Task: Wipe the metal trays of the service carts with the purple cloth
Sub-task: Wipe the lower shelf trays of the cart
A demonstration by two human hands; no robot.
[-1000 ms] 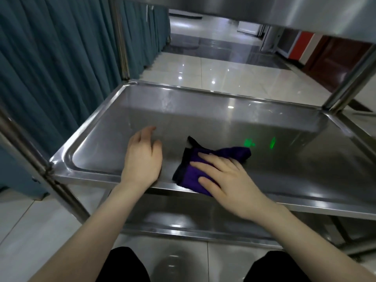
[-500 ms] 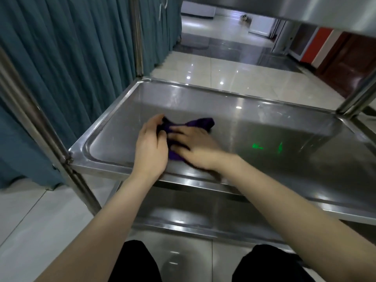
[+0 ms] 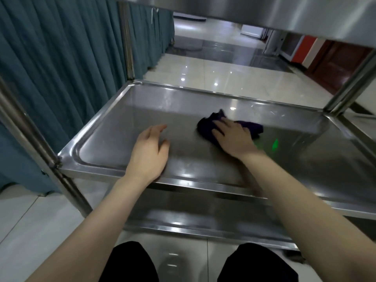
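Purple cloth [image 3: 206, 128] lies crumpled on the middle metal tray [image 3: 114, 127] of the service cart, a little right of the tray's middle and nearer the far rim than the near one. In the head view, your right hand [image 3: 234, 138] lies flat on top of it, palm down. Its fingers [image 3: 222, 121] are straight and slightly spread, pressing the cloth onto the steel rather than pinching or curling round it. Cloth sticks out past the fingertips on the left and past the back of the hand on the right.

Your left hand [image 3: 148, 153] sits well apart from the cloth, palm down over the near left part of the tray, with the wrist above the front rim. Its fingers lie close together and loosely straight, holding nothing; you cannot tell whether the fingertips touch the steel.

A small green light spot [image 3: 275, 144] shows on the tray just right of your right wrist. The underside of the upper tray [image 3: 284, 15] crosses the top of the view, and a lower tray [image 3: 203, 218] shows beneath the front rim. An upright steel post [image 3: 32, 147] stands at the near left corner. A teal curtain [image 3: 50, 58] hangs just beside the cart on the left, and glossy pale floor tiles [image 3: 223, 78] stretch beyond it. Your knees in black trousers [image 3: 130, 263] show at the bottom edge.
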